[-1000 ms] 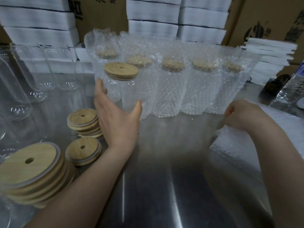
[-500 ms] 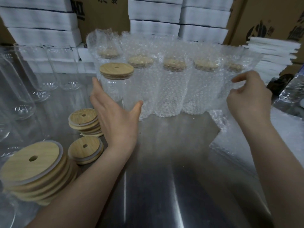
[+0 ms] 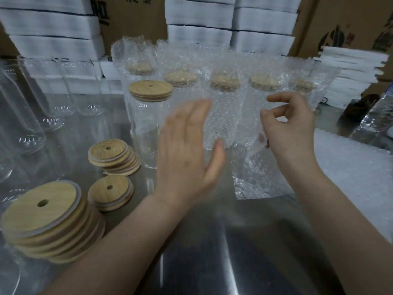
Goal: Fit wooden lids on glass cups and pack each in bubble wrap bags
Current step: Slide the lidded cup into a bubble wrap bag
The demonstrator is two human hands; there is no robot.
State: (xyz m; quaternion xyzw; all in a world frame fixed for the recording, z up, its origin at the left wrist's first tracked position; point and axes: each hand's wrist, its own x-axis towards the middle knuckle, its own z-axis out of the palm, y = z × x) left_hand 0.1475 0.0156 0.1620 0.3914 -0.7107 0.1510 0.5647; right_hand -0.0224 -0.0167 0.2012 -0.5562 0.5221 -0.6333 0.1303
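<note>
A glass cup with a round wooden lid stands on the steel table. My left hand, blurred, is just right of the cup with fingers straight and holds nothing. My right hand pinches the top edge of an empty bubble wrap bag, which hangs down to the table. Behind stands a row of several bubble-wrapped lidded cups. Stacks of wooden lids lie at the left, with a bigger-looking stack closest to me.
Several bare glass cups stand at the far left. A flat pile of bubble wrap bags lies at the right. White foam blocks and cardboard boxes line the back.
My left hand has let go of the lidded cup and swung right toward the bag. My right hand has lifted a bubble wrap bag off the pile and brought it toward the middle.
</note>
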